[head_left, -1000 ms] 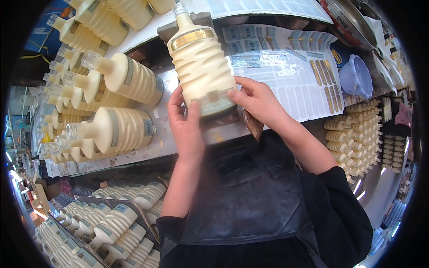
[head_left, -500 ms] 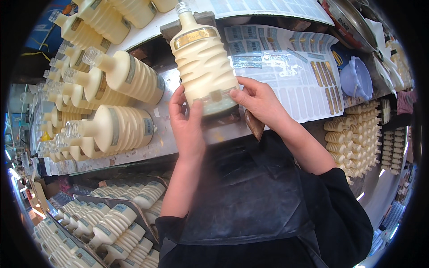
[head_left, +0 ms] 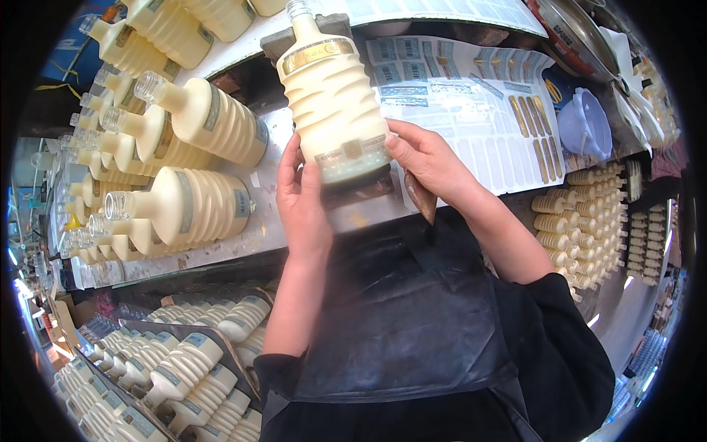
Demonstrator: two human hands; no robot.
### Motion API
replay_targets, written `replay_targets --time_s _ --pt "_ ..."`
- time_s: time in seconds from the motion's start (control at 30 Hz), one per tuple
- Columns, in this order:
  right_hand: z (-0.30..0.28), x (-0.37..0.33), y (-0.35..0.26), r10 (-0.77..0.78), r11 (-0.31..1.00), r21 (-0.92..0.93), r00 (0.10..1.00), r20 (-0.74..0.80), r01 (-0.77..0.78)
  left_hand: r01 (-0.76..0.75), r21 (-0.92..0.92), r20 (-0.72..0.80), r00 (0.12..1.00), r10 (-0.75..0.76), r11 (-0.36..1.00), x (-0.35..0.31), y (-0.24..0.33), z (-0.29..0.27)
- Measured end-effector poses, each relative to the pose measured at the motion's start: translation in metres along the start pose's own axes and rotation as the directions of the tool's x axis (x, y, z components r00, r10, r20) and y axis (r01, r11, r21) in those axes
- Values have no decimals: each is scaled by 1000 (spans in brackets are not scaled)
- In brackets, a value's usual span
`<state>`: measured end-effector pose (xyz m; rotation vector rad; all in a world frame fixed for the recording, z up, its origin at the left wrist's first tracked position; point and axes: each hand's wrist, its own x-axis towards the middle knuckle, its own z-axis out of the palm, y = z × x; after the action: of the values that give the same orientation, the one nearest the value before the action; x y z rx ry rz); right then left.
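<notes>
A cream, spirally ribbed bottle (head_left: 331, 99) with a clear threaded neck lies tilted away from me against a dark grey block (head_left: 336, 25). Around its shoulder runs a gold label, and a pale translucent label with a small square mark crosses its lower part. My left hand (head_left: 302, 202) grips the lower left side, thumb near that label's end. On the other side my right hand (head_left: 431, 162) holds the lower right edge, its thumb on the label's right end. Below my right hand a brown pointed, blade-like tool (head_left: 420, 197) sticks out; how it is held is hidden.
Several labelled cream bottles (head_left: 221, 121) lie stacked on the bench to the left. A sheet of blue and gold labels (head_left: 471, 140) spreads to the right, beside a lilac bucket (head_left: 585, 125). More bottles fill crates (head_left: 184, 368) lower left and rows (head_left: 578, 217) at right.
The bottle has turned slightly in my hands, so the shoulder label shows a different part. My left thumb has shifted left, off the lower label, and my right thumb has moved up a little.
</notes>
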<state>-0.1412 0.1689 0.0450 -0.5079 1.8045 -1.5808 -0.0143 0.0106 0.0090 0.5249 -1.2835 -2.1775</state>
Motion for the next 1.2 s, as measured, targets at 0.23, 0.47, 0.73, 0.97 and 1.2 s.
replay_targets --time_s 0.23,0.47,0.73,0.97,1.2 --pt "6 5 15 -91 995 -36 994 -59 89 -27 59 4 1000 26 998 -1 -2 2" --pt "8 6 17 -108 994 -28 991 -79 106 -32 55 -13 999 33 998 -2 -2 5" --pt "7 4 12 -36 999 -2 997 -62 36 -28 61 -9 1000 28 998 -1 -2 4" --pt "6 3 7 7 1000 -20 1000 -26 -8 -32 66 -11 999 33 997 -1 -2 5" --pt "7 4 11 -6 1000 4 1000 -27 6 -30 40 -18 999 31 999 -1 -2 6"
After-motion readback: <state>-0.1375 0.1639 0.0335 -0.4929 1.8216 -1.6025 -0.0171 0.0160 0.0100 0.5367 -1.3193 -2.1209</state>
